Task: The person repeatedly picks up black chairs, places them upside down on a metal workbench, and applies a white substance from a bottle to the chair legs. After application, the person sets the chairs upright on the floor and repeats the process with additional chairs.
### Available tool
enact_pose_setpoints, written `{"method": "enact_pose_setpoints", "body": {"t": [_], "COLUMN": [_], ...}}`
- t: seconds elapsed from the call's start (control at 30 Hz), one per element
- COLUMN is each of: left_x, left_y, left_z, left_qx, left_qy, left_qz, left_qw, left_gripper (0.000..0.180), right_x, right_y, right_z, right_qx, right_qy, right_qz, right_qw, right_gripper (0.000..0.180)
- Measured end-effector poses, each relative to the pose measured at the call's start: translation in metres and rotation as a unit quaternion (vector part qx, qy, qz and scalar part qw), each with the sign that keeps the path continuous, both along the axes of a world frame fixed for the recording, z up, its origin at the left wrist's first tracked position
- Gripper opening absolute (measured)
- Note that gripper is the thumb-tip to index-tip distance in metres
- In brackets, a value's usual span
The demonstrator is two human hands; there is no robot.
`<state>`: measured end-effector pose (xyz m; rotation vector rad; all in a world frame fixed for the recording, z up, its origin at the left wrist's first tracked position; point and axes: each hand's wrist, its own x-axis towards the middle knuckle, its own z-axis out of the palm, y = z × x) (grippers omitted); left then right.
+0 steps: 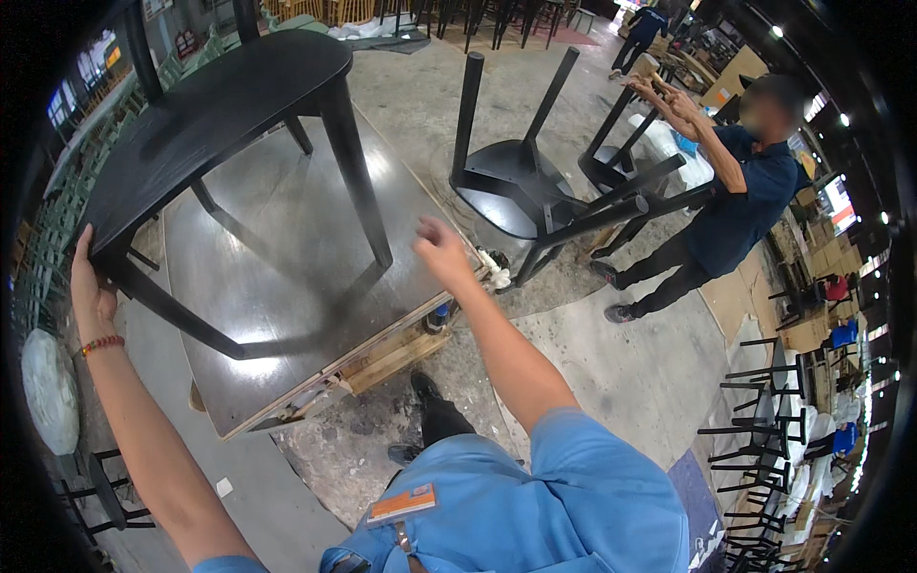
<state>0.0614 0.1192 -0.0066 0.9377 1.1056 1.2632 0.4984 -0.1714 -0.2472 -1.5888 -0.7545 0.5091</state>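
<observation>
A black wooden chair (205, 124) stands upright on the dark, glossy tabletop (277, 258), its legs spread over the surface. My left hand (93, 291) grips the near left corner of its seat, just above a front leg. Over the right edge of the tabletop, my right hand (442, 253) hovers beside the other front leg without touching it. Its fingers are loosely bent and a little apart, with nothing visible in them.
Two black chairs, one upturned (511, 186), stand right of the table. Beside them a person in dark clothes (745, 191) raises both hands over a chair. A dark bottle (437, 318) sits below the table edge. Stacked black chairs (764, 449) line the right; a wrapped bundle (50, 392) lies left.
</observation>
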Motion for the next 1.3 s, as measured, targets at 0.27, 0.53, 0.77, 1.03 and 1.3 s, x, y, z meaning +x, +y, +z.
{"method": "enact_pose_setpoints", "body": {"t": [0.27, 0.53, 0.77, 1.03, 1.3], "left_x": [-0.013, -0.018, 0.001, -0.001, 0.014], "left_y": [-0.006, -0.005, -0.010, -0.010, -0.021], "left_z": [-0.002, -0.010, -0.007, -0.006, 0.003], "left_qx": [0.011, 0.059, 0.066, 0.059, 0.065], "left_qy": [-0.011, -0.050, -0.060, -0.055, -0.081], "left_qz": [0.019, 0.035, 0.034, 0.029, 0.021], "left_qw": [1.000, 0.996, 0.995, 0.996, 0.994], "left_gripper": [0.038, 0.042, 0.038, 0.035, 0.026], "right_x": [-0.031, -0.030, -0.025, -0.026, -0.019], "right_y": [0.115, 0.119, 0.120, 0.119, 0.131], "right_z": [0.043, 0.042, 0.039, 0.041, 0.016], "right_qx": [-0.024, -0.028, -0.022, -0.014, 0.016], "right_qy": [-0.056, -0.043, -0.060, -0.056, -0.106], "right_qz": [0.063, 0.059, 0.042, 0.044, 0.038], "right_qw": [0.996, 0.997, 0.997, 0.997, 0.994], "right_gripper": [0.051, 0.046, 0.044, 0.040, 0.050]}}
